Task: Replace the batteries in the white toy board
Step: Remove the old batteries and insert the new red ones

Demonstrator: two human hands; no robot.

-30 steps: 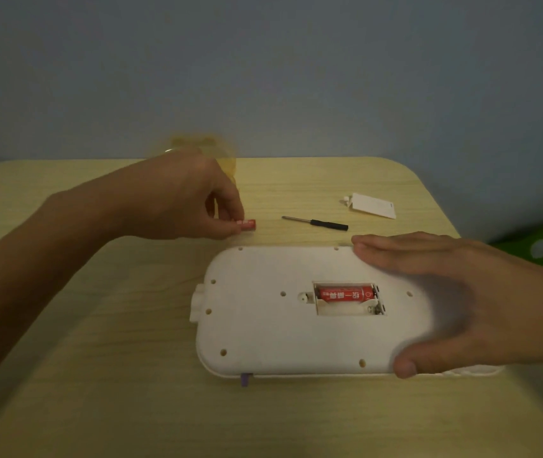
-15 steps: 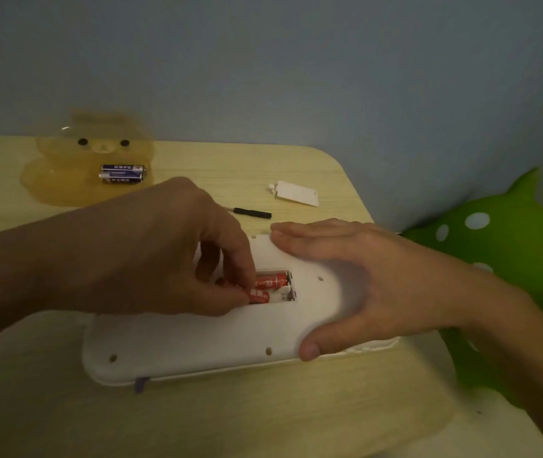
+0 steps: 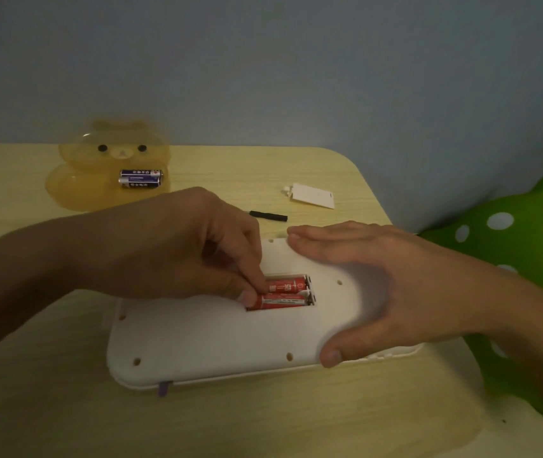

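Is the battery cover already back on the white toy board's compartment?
No. The battery cover lies apart on the table behind the white toy board, whose compartment stands open with two red batteries showing.

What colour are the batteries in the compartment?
Red with pale lettering, both batteries; shown in the head view.

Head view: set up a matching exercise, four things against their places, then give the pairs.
Things:
1. red batteries
2. blue batteries
3. small screwdriver
4. white cover

Places:
A. on the yellow bear-shaped tray
B. lying loose on the table near its far right corner
C. in the open compartment of the white toy board
D. on the table just beyond the board, partly hidden by the left hand

Pairs: 1-C, 2-A, 3-D, 4-B
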